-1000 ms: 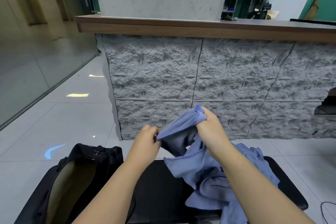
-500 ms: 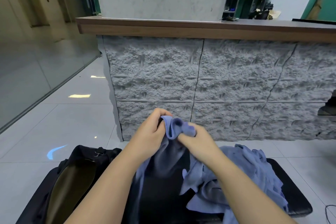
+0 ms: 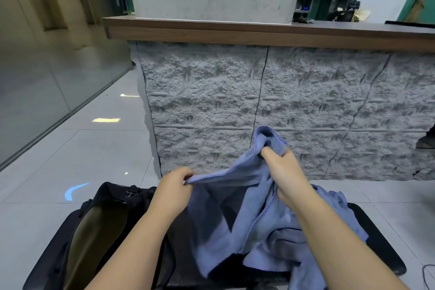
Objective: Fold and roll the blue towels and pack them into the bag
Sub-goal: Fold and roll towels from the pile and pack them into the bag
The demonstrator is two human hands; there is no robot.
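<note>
I see the hands apart again, no longer bunched together; the left hand (image 3: 175, 187) pinches a blue towel (image 3: 231, 195) edge, the right hand (image 3: 286, 172) grips its raised corner; it hangs over the black bench (image 3: 374, 238), with the towel pile (image 3: 329, 226) right and the open bag (image 3: 94, 226) left.

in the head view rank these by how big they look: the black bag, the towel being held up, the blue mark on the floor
1. Black bag, open at lower left, partly cut off by the frame.
2. Held towel; it merges with the towel pile, so its true extent is unsure, and it may rival the bag.
3. Blue floor mark, clearly smallest.
</note>
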